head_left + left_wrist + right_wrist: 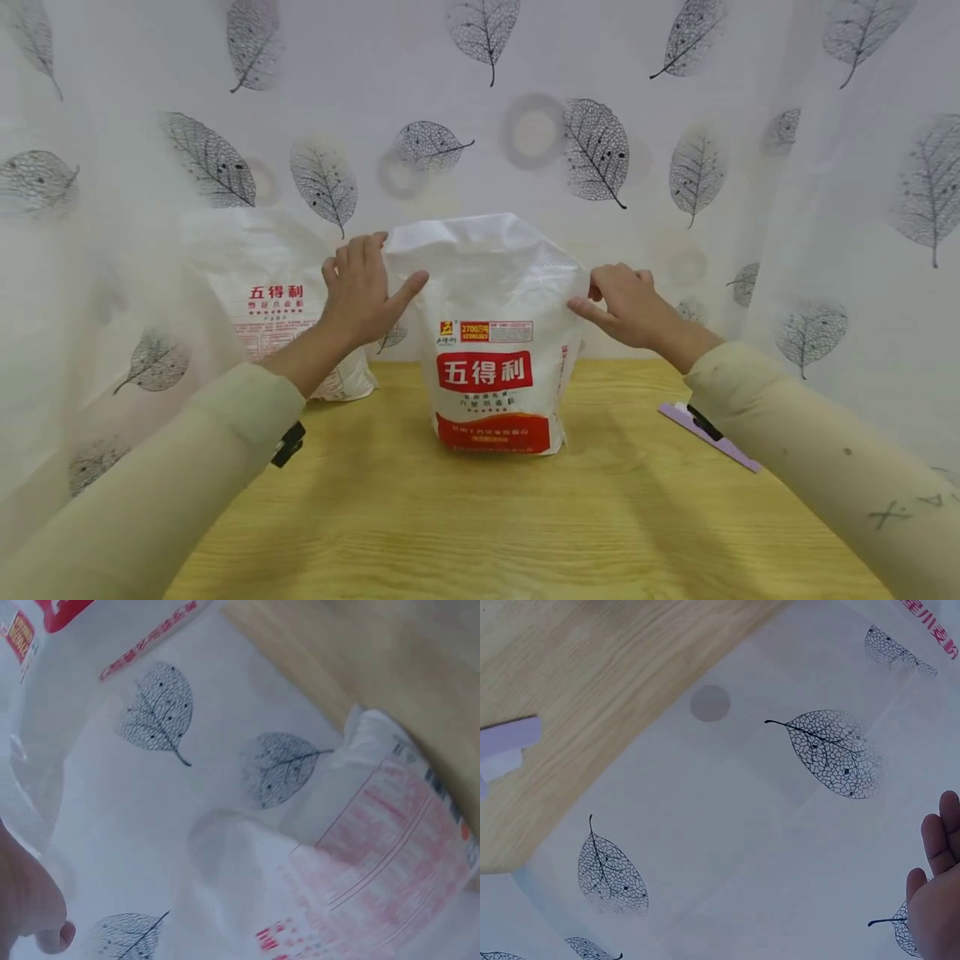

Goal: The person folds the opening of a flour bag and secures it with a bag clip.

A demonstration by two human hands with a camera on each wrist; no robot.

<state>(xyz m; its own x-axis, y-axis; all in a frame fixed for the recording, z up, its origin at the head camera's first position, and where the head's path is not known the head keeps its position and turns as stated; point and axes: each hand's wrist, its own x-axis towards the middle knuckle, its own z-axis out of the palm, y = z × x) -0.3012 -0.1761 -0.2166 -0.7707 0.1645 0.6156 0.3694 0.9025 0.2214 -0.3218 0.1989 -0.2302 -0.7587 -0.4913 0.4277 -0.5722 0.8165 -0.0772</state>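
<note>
A white flour bag [487, 292] with red printed labels stands upright on the wooden table, its top spread between my hands. My left hand [360, 287] holds its upper left corner, thumb across the front and fingers around the edge. At the upper right corner, my right hand [622, 302] pinches the bag's edge between thumb and curled index finger; the exact contact is partly hidden. In the left wrist view, part of the left hand [30, 900] shows at the lower left beside the bag. Loosely bent fingers [937, 840] of the right hand appear in the right wrist view.
A second white flour bag [277, 308] stands behind my left forearm. Near the table's right side lies a flat lilac strip [712, 437], partly behind my right sleeve. A white leaf-patterned curtain [487, 125] hangs behind the wooden table [450, 525].
</note>
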